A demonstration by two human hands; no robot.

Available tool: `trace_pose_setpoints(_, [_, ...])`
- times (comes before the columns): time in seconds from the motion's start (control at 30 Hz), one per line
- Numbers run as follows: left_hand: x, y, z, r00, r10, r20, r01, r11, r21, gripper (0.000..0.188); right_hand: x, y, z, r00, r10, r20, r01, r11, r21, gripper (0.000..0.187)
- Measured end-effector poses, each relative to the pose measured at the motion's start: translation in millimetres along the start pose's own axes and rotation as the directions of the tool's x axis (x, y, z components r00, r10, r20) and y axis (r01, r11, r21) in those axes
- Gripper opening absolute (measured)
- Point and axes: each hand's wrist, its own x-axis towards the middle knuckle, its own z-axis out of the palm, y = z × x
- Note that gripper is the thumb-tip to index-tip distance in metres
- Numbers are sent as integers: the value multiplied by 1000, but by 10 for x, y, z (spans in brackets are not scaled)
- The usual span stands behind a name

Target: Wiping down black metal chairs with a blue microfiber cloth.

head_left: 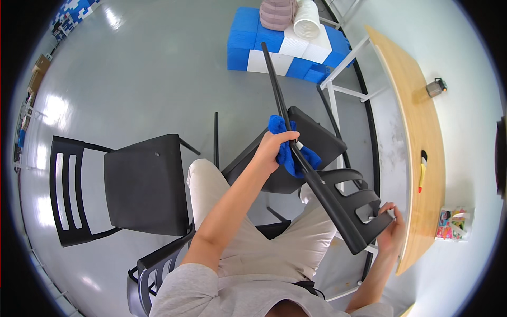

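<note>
Gripping hard, left fingers (pixel 287 136) closed around a blue cloth (pixel 285 158) that wraps a long post of a black chair (pixel 319 187); thumb lies across the top. Right fingers (pixel 388 206) curled over the end of the same chair's backrest, closed loosely on its edge.

Left fingertips out of sight behind post and cloth. Right thumb and part of the palm hard to make out behind the backrest. Cloth covers a bit of the seat; trousers hide some of the lower chair.

Chair tilted, its post slanting from beyond the left fingers down toward the right fingers. Matte black, padded seat just beyond and right of the left fingers, slotted backrest between the two hands, slim legs sticking out. A small white patch shows at the post, just beside the left thumb.

Left of the left fingers, well apart: second black chair (pixel 145 185), upright on the floor. Right of the right fingers: wooden surface (pixel 409 105) with a yellow-black cutter (pixel 423 171), a dark bottle (pixel 436 87) farther off and a colourful packet (pixel 454 224). Far ahead of the left fingers: blue-and-white blocks (pixel 245 42) carrying a pinkish cushion (pixel 275 14) and a white roll (pixel 307 24).
</note>
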Motion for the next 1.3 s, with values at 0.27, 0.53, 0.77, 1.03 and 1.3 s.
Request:
trace_pose_setpoints(0.27, [36,-295,208,996,-85,30,79,984,157,17,-373,-220,-860,966,41,-256,-219,663,-716,36])
trace_pose_setpoints(0.53, [153,-174,459,995,-80,54,62,960,274,15,-758,119,-747,696,-266,667,411,-615,-674,55])
trace_pose_setpoints(0.77, [42,-71,534,997,-62,35,46,935,351,15,-508,209,-421,604,-101,790,679,-454,-577,27])
trace_pose_setpoints(1.03, [22,36,395,995,-89,35,71,930,362,22,-582,392,-121,291,153,944,871,-450,-196,14])
trace_pose_setpoints(1.3, [30,-74,409,988,-147,51,123,936,330,25,-918,412,18,554,-44,831,720,-476,-505,11])
